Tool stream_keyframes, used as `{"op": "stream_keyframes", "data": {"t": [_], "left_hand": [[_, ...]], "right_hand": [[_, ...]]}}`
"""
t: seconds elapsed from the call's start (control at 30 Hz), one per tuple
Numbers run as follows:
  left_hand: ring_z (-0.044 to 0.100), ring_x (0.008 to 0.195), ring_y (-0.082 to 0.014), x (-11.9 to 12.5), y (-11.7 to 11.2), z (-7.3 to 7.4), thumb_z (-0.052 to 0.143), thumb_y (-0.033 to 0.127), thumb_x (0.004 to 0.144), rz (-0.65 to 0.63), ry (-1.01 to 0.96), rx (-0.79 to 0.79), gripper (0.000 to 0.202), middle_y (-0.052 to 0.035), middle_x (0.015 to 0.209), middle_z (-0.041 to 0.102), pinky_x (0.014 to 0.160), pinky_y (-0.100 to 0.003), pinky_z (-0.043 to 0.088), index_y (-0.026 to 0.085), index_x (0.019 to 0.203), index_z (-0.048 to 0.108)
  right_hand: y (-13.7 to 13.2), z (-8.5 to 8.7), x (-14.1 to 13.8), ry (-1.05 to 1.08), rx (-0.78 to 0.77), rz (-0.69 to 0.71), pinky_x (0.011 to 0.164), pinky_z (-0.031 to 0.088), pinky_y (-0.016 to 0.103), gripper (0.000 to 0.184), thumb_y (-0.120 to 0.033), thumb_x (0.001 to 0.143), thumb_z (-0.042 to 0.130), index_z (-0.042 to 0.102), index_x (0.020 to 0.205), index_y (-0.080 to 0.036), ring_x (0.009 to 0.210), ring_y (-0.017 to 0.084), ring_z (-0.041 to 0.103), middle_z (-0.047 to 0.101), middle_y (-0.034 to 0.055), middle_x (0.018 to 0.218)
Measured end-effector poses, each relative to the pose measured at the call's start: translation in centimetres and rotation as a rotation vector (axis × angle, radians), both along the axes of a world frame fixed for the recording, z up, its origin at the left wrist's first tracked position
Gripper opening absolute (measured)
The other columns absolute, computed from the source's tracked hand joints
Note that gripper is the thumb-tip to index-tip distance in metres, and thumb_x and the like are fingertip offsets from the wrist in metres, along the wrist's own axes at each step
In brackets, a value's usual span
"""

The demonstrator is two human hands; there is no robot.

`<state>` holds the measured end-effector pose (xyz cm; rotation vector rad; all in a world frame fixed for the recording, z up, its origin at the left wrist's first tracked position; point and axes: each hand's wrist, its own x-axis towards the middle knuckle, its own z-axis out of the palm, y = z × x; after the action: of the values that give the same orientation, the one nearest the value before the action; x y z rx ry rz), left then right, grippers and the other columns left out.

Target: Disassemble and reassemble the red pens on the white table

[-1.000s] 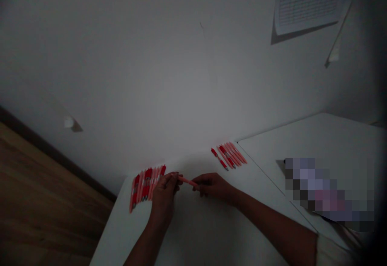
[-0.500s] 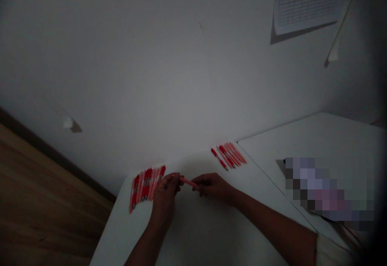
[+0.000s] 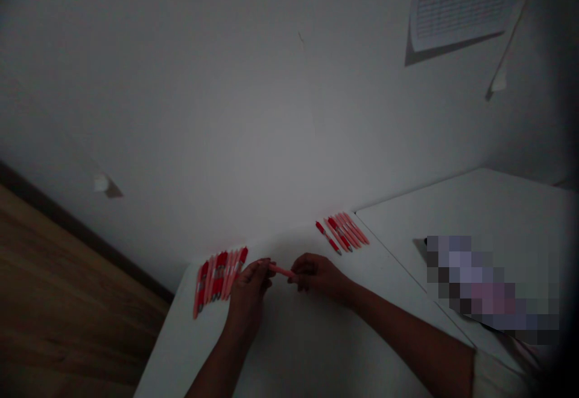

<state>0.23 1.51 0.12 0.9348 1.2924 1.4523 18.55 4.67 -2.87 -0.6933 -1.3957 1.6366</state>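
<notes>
The room is dim. Both of my hands hold one pink pen (image 3: 281,271) above the white table (image 3: 289,350). My left hand (image 3: 248,286) pinches its left end, fingers closed. My right hand (image 3: 316,274) grips the right end, fingers closed too. A row of several red and pink pens (image 3: 218,277) lies just left of my left hand, near the table's far edge. A second, smaller row of red and pink pens (image 3: 342,232) lies behind my right hand at the table's far right corner.
A second white table (image 3: 474,205) adjoins on the right, with a blurred-out object (image 3: 491,283) on it. A white wall stands behind, with a vent grille (image 3: 461,3) high on the right. Wooden floor (image 3: 58,301) lies to the left.
My right hand has shifted slightly up and left along the pen. The pen looks a little shorter between the hands. The pen rows have not moved.
</notes>
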Motion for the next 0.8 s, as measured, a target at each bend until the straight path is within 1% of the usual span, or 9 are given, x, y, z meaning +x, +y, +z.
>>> {"op": "stream_keyframes", "data": {"t": [0.07, 0.17, 0.3, 0.4, 0.5, 0.6, 0.7, 0.8], "left_hand": [[0.062, 0.08, -0.0142, 0.0, 0.0, 0.0, 0.075, 0.042, 0.068, -0.007, -0.043, -0.005, 0.032, -0.0073, 0.094, 0.069, 0.065, -0.022, 0.046, 0.018, 0.088, 0.071], [0.062, 0.081, -0.0141, 0.1, -0.1, 0.0, 0.076, 0.04, 0.068, -0.012, -0.086, -0.008, 0.033, -0.0068, 0.095, 0.068, 0.067, -0.022, 0.047, 0.018, 0.091, 0.071], [0.063, 0.077, -0.0139, 0.1, -0.1, 0.2, 0.078, 0.04, 0.065, -0.032, -0.099, -0.029, 0.038, -0.0057, 0.084, 0.067, 0.067, -0.023, 0.048, 0.016, 0.093, 0.071], [0.063, 0.073, -0.0138, 0.0, -0.1, 0.2, 0.076, 0.042, 0.066, -0.065, -0.013, -0.042, 0.037, -0.005, 0.077, 0.068, 0.066, -0.024, 0.048, 0.016, 0.093, 0.071], [0.062, 0.069, -0.0144, -0.2, -0.2, 0.1, 0.072, 0.043, 0.069, -0.111, 0.165, -0.014, 0.034, -0.005, 0.072, 0.068, 0.064, -0.024, 0.048, 0.015, 0.09, 0.071], [0.061, 0.067, -0.0148, -0.2, -0.3, 0.0, 0.069, 0.042, 0.073, -0.174, 0.295, 0.001, 0.031, -0.0055, 0.072, 0.069, 0.062, -0.025, 0.047, 0.015, 0.087, 0.07], [0.061, 0.065, -0.0145, -0.1, -0.4, -0.1, 0.068, 0.042, 0.074, -0.215, 0.346, -0.013, 0.029, -0.0053, 0.071, 0.069, 0.061, -0.025, 0.046, 0.015, 0.086, 0.069], [0.06, 0.065, -0.0144, 0.1, -0.5, -0.3, 0.067, 0.042, 0.074, -0.224, 0.361, -0.019, 0.029, -0.0052, 0.069, 0.069, 0.061, -0.024, 0.045, 0.015, 0.086, 0.069]], "right_hand": [[0.1, 0.1, 0.0, 0.027, -0.025, -0.023, 0.053, 0.045, 0.025, 0.036, -0.038, 0.062, 0.08, 0.059, 0.081, -0.014, 0.055, 0.012, 0.06, 0.068, 0.0032, 0.068], [0.3, 0.0, 0.1, 0.044, -0.044, -0.062, 0.055, 0.047, 0.026, 0.034, -0.039, 0.065, 0.078, 0.061, 0.079, -0.013, 0.054, 0.013, 0.06, 0.067, 0.0022, 0.061], [0.7, -0.4, 0.3, 0.094, -0.068, -0.122, 0.056, 0.047, 0.025, 0.031, -0.039, 0.066, 0.077, 0.065, 0.079, -0.014, 0.054, 0.012, 0.061, 0.067, 0.0012, 0.061], [0.9, -0.5, 0.3, 0.128, -0.119, -0.143, 0.057, 0.048, 0.025, 0.031, -0.038, 0.065, 0.078, 0.065, 0.08, -0.014, 0.054, 0.012, 0.061, 0.067, 0.0017, 0.061], [1.0, -0.2, 0.3, 0.177, -0.189, -0.189, 0.057, 0.049, 0.025, 0.032, -0.036, 0.062, 0.08, 0.064, 0.079, -0.014, 0.055, 0.012, 0.062, 0.067, 0.0023, 0.061], [1.1, 0.0, 0.5, 0.276, -0.254, -0.23, 0.056, 0.048, 0.023, 0.031, -0.033, 0.06, 0.082, 0.063, 0.075, -0.015, 0.057, 0.011, 0.063, 0.069, 0.0036, 0.068], [1.3, 0.1, 0.6, 0.376, -0.296, -0.214, 0.056, 0.048, 0.019, 0.028, -0.033, 0.062, 0.082, 0.065, 0.075, -0.014, 0.062, 0.009, 0.062, 0.071, 0.0053, 0.083], [1.3, 0.1, 0.7, 0.395, -0.335, -0.193, 0.058, 0.049, 0.018, 0.027, -0.035, 0.065, 0.081, 0.069, 0.078, -0.014, 0.062, 0.008, 0.062, 0.071, 0.0053, 0.085]]}}
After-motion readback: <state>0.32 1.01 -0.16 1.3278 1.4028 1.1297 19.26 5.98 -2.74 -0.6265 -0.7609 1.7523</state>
